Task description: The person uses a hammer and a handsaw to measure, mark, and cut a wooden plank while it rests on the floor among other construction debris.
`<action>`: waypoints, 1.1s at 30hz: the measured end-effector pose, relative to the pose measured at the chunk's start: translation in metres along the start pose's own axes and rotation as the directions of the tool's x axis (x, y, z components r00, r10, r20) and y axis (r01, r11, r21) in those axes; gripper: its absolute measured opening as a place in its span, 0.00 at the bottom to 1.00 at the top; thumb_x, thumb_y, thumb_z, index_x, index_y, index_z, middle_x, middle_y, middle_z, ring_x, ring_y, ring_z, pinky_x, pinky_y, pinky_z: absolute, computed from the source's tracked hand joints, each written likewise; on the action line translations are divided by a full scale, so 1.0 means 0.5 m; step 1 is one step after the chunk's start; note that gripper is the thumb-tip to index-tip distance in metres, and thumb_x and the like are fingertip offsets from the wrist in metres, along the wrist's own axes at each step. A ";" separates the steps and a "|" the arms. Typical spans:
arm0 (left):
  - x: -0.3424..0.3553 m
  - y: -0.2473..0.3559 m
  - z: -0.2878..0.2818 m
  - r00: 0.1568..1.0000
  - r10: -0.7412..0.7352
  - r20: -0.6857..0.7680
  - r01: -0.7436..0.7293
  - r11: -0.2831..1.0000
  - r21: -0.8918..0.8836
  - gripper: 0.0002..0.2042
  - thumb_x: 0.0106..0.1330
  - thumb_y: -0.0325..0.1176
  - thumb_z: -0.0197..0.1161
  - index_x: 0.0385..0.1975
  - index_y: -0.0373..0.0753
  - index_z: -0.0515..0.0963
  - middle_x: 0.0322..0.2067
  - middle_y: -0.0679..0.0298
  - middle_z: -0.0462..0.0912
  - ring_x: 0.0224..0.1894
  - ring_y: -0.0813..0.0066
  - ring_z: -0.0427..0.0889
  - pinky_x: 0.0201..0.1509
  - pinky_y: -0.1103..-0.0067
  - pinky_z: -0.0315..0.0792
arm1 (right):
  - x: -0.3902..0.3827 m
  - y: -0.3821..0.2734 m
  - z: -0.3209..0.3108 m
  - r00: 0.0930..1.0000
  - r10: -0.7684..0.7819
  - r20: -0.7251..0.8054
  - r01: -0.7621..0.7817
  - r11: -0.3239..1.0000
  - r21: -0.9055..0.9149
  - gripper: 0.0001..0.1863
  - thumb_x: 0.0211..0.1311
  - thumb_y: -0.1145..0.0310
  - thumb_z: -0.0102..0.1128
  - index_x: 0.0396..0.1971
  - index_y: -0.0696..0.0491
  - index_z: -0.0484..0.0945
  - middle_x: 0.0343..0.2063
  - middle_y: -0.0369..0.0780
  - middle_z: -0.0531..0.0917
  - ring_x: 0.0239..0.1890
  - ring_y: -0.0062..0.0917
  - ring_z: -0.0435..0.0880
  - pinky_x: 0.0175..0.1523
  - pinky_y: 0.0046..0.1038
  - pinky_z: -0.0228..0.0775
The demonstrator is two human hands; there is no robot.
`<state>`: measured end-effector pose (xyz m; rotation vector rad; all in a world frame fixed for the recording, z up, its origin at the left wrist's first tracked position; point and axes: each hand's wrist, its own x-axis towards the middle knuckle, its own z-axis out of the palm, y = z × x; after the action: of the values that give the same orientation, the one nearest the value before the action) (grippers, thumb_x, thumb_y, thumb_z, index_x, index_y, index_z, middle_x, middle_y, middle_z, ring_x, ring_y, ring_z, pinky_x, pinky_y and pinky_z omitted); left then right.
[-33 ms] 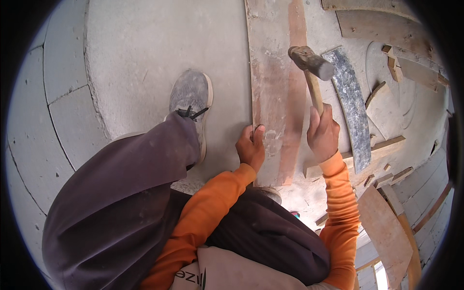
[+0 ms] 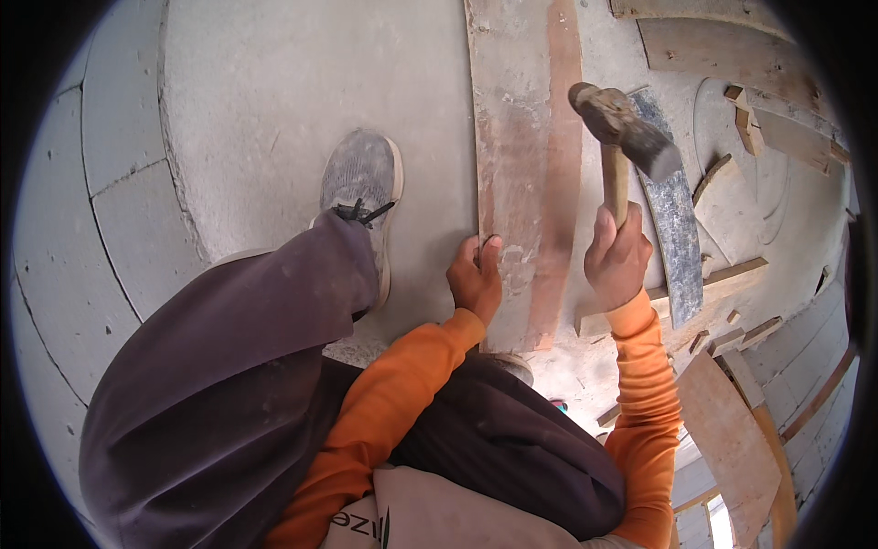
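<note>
My right hand (image 2: 618, 261) grips the wooden handle of a hammer (image 2: 624, 133), whose dark metal head is raised over the right side of a long, worn plank (image 2: 512, 119) with a reddish stripe. My left hand (image 2: 475, 274) is closed at the plank's left edge, thumb and fingertips pressed there; anything small between them is too hard to make out. The plank lies on dusty grey concrete, beside my grey shoe (image 2: 361, 169).
A mottled dark curved board (image 2: 675, 238) lies right of the plank. Wood offcuts (image 2: 745, 123), longer boards (image 2: 713, 50) and a pale panel (image 2: 732, 444) lie further right. Grey blocks (image 2: 128, 238) line the left side. My bent legs (image 2: 229, 348) fill the lower left.
The hammer head has shifted right and slightly down in the picture and turned a little, with my right hand moving slightly rightward. My left hand stays at the plank's edge.
</note>
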<state>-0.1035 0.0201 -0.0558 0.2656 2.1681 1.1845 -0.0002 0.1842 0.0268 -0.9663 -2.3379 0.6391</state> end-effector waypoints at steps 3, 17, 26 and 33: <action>-0.001 0.002 0.015 1.000 0.022 -0.005 -0.022 1.000 -0.007 0.18 0.71 0.43 0.63 0.38 0.30 0.78 0.24 0.65 0.77 0.28 0.80 0.72 0.35 0.78 0.70 | -0.032 0.043 0.010 0.990 -0.069 -0.123 0.069 0.998 -0.003 0.10 0.74 0.67 0.53 0.42 0.60 0.70 0.22 0.53 0.80 0.20 0.47 0.81 0.22 0.41 0.70; 0.003 -0.004 0.020 1.000 0.021 -0.021 -0.023 0.997 -0.068 0.17 0.71 0.44 0.63 0.34 0.32 0.76 0.22 0.59 0.75 0.25 0.70 0.71 0.33 0.72 0.70 | -0.025 0.040 0.022 0.996 -0.063 -0.058 0.062 0.998 -0.017 0.09 0.72 0.69 0.54 0.42 0.60 0.70 0.20 0.50 0.79 0.18 0.46 0.81 0.22 0.40 0.72; -0.007 -0.005 0.040 0.998 -0.067 -0.016 0.066 0.996 -0.064 0.18 0.71 0.45 0.63 0.36 0.32 0.76 0.23 0.60 0.77 0.26 0.69 0.74 0.35 0.72 0.70 | -0.008 0.084 0.022 0.979 0.077 0.190 -0.046 0.986 -0.159 0.11 0.74 0.65 0.53 0.38 0.57 0.68 0.17 0.51 0.77 0.18 0.48 0.81 0.21 0.42 0.71; 0.007 0.008 0.042 0.999 -0.016 -0.034 0.014 0.998 -0.064 0.19 0.71 0.46 0.62 0.36 0.32 0.76 0.22 0.61 0.77 0.26 0.69 0.74 0.35 0.71 0.71 | 0.007 0.103 0.039 0.951 0.112 0.289 -0.054 0.979 -0.199 0.12 0.75 0.65 0.52 0.35 0.58 0.67 0.14 0.54 0.76 0.17 0.52 0.79 0.19 0.44 0.69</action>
<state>-0.0937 0.0382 -0.0622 0.2020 2.1540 1.2559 0.0109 0.2153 -0.0178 -1.1244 -2.6759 0.6435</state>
